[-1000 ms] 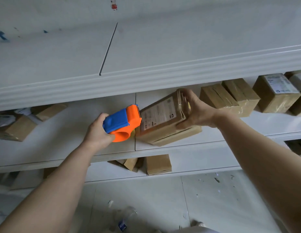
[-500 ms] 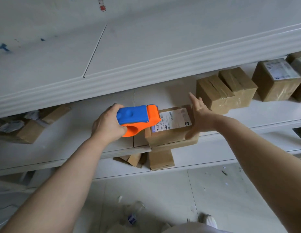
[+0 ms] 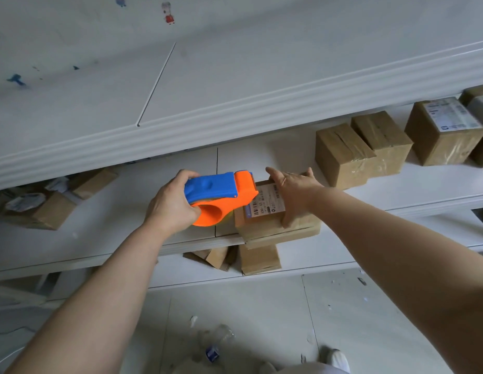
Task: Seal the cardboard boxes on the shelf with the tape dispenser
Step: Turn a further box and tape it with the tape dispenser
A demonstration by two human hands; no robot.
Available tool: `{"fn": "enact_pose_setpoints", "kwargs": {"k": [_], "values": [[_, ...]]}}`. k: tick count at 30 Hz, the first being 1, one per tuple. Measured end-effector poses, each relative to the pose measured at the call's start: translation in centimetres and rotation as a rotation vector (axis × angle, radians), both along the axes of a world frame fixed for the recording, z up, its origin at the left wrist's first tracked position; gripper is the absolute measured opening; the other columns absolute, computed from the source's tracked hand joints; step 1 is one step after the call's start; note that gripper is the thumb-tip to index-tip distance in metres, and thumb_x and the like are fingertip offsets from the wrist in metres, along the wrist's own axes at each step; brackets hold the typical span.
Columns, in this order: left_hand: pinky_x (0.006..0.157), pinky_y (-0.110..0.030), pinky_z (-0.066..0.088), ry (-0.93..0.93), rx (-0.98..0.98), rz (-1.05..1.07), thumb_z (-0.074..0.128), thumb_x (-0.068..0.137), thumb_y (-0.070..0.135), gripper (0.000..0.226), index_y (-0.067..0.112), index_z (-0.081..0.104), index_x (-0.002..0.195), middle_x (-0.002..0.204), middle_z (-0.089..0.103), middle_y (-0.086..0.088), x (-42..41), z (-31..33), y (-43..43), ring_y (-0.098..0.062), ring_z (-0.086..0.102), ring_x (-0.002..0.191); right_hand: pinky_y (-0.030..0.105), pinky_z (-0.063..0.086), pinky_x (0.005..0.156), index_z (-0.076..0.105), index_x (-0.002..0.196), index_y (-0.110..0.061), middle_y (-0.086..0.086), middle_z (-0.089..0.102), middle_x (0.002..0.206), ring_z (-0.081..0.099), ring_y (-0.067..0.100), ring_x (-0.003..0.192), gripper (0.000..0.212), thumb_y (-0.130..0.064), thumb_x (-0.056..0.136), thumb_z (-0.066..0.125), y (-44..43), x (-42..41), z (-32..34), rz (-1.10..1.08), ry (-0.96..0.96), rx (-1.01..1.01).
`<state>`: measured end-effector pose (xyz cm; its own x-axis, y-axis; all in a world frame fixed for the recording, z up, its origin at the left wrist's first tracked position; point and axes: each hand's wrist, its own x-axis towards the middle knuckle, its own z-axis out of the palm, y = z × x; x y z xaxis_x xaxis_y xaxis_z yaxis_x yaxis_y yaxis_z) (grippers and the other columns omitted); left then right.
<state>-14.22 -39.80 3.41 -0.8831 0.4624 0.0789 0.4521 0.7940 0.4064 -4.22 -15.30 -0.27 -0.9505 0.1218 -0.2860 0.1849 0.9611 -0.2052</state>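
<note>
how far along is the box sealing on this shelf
Done: the two boxes on the right show glossy tape. In hand: the left hand grips the tape dispenser against the labelled box, which the right hand presses down; no fresh strip visible yet. Left: that box, and the far-left box, seemingly open.

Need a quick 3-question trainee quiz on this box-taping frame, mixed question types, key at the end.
1. True or false: the left hand grips the blue-and-orange plastic tape dispenser.
2. The right hand rests on: A) the white-labelled brown cardboard box; B) a red bucket; C) a metal ladder.
3. Fill in: that box lies on the white ___.
Key: 1 true; 2 A; 3 shelf.
</note>
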Motion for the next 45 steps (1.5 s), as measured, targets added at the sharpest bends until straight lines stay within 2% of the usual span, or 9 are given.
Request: {"fn": "enact_pose_setpoints", "kwargs": {"k": [6, 13, 24, 29, 31, 33, 36, 39, 45], "values": [[0.082, -0.035, 0.05, -0.002, 0.045, 0.07, 0.062, 0.061, 0.0, 0.057, 0.034, 0.052, 0.106, 0.102, 0.063, 0.006, -2.1, -0.4, -4.1, -0.023, 0.06, 0.095, 0.064, 0.012, 0.113, -0.005, 0.152, -0.025, -0.002, 0.039, 0.148, 0.037, 0.025, 0.137, 0.138, -0.041, 0.052, 0.088, 0.4, 0.0, -0.1, -0.013, -0.018, -0.013], [0.076, -0.028, 0.044, 0.009, 0.1, 0.076, 0.063, 0.061, -0.006, 0.056, 0.031, 0.051, 0.102, 0.098, 0.06, 0.007, -2.7, -1.0, -5.4, -0.019, 0.056, 0.089, 0.058, 0.014, 0.114, -0.006, 0.152, -0.026, -0.002, 0.038, 0.149, 0.036, 0.024, 0.137, 0.138, -0.042, 0.052, 0.088, 0.2, 0.1, 0.0, -0.004, -0.007, 0.003], [0.074, -0.034, 0.049, -0.049, 0.106, 0.081, 0.063, 0.061, -0.004, 0.055, 0.031, 0.047, 0.1, 0.099, 0.059, 0.002, -2.6, -5.0, -5.7, -0.023, 0.057, 0.089, 0.06, 0.012, 0.114, -0.005, 0.152, -0.027, -0.002, 0.034, 0.152, 0.033, 0.025, 0.139, 0.139, -0.044, 0.051, 0.088, 0.2, 0.2, -0.2, -0.006, -0.004, 0.022], [0.071, -0.034, 0.044, 0.021, 0.054, 0.087, 0.06, 0.066, -0.007, 0.051, 0.017, 0.047, 0.108, 0.106, 0.052, -0.006, -1.4, -6.9, -4.5, -0.028, 0.052, 0.091, 0.056, 0.012, 0.114, -0.005, 0.152, -0.026, -0.002, 0.031, 0.154, 0.031, 0.024, 0.141, 0.138, -0.045, 0.052, 0.087, 0.1, 0.0, -0.2, 0.004, -0.005, 0.042], [0.07, -0.033, 0.042, 0.028, 0.053, 0.087, 0.059, 0.067, -0.007, 0.048, 0.014, 0.047, 0.109, 0.105, 0.051, -0.007, -0.9, -7.2, -3.7, -0.028, 0.051, 0.091, 0.055, 0.01, 0.114, -0.008, 0.153, -0.025, 0.0, 0.022, 0.158, 0.021, 0.024, 0.145, 0.134, -0.045, 0.057, 0.084, 0.0, 0.1, -0.1, 0.011, -0.003, 0.068], [0.07, -0.033, 0.042, 0.022, 0.072, 0.105, 0.058, 0.067, -0.007, 0.047, 0.014, 0.047, 0.108, 0.105, 0.051, -0.006, -0.8, -7.3, -3.4, -0.026, 0.049, 0.088, 0.057, 0.001, 0.117, -0.014, 0.152, -0.022, 0.003, 0.001, 0.162, -0.002, 0.022, 0.149, 0.132, -0.046, 0.064, 0.081, -0.2, 0.3, -0.1, 0.031, -0.001, 0.092], [0.067, -0.033, 0.041, 0.013, 0.069, 0.11, 0.06, 0.068, -0.005, 0.047, 0.017, 0.046, 0.107, 0.104, 0.051, -0.004, -0.9, -7.2, -3.6, -0.024, 0.048, 0.086, 0.052, -0.013, 0.116, -0.024, 0.148, -0.016, 0.002, -0.026, 0.158, -0.027, 0.021, 0.144, 0.138, -0.065, 0.064, 0.073, -1.4, 0.8, -1.2, 0.114, 0.024, 0.169], [0.065, -0.032, 0.04, 0.0, 0.056, 0.108, 0.061, 0.069, -0.003, 0.045, 0.018, 0.045, 0.106, 0.102, 0.05, -0.003, -0.8, -6.9, -3.4, -0.024, 0.049, 0.085, 0.043, -0.018, 0.114, -0.025, 0.148, -0.015, 0.004, -0.029, 0.157, -0.03, 0.021, 0.142, 0.138, -0.079, 0.063, 0.062, -2.3, 1.3, -2.5, 0.149, 0.049, 0.175], [0.066, -0.032, 0.041, -0.018, 0.048, 0.134, 0.062, 0.069, -0.002, 0.046, 0.018, 0.045, 0.107, 0.103, 0.051, -0.004, -1.1, -7.0, -3.0, -0.024, 0.049, 0.085, 0.045, -0.014, 0.118, -0.024, 0.149, -0.013, 0.004, -0.03, 0.156, -0.03, 0.02, 0.142, 0.13, -0.082, 0.068, 0.052, -4.3, 1.3, -2.6, 0.211, 0.146, 0.221]]}}
